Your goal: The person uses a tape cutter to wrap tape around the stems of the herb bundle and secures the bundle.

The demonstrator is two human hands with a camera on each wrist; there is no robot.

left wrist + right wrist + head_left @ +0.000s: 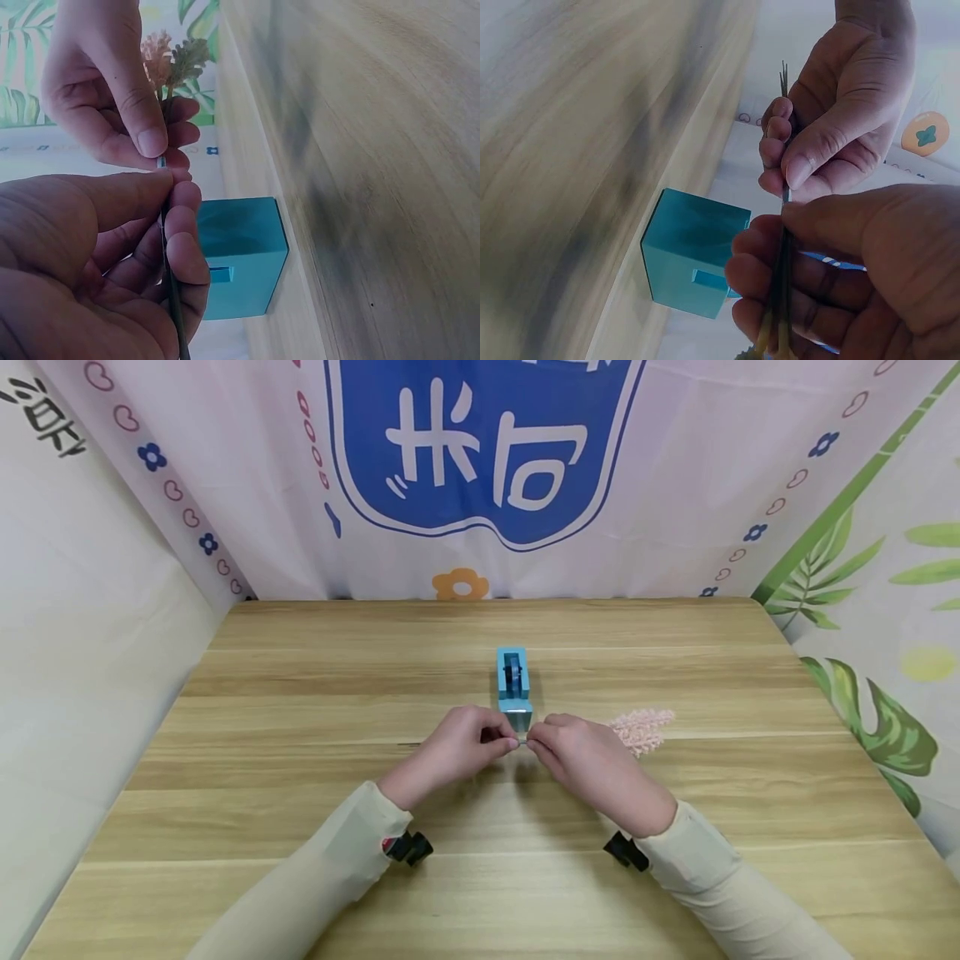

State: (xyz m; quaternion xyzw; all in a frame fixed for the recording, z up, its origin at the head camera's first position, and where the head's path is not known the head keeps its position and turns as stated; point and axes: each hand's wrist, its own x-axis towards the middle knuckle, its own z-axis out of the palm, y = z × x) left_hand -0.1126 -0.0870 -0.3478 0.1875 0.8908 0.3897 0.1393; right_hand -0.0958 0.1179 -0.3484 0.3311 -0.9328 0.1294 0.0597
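Observation:
A thin bunch of flower stems [784, 251] runs between my two hands, its pink flower heads [645, 730] sticking out beyond the right hand. The left wrist view also shows a greyish-green head [187, 61] beside the pink. My left hand [467, 745] pinches the stems between thumb and fingers, and the bare stem ends [784, 77] poke out past it. Close beside it, my right hand [594, 766] pinches them nearer the flowers. A short pale band shows on the stems between the thumbs. Just beyond the hands stands a blue tape dispenser [513, 675].
The wooden table [300, 693] extends around the hands. A printed cloth [285, 560] hangs behind its back edge, with more cloth at both sides. Small black devices [411, 848] sit at both wrists.

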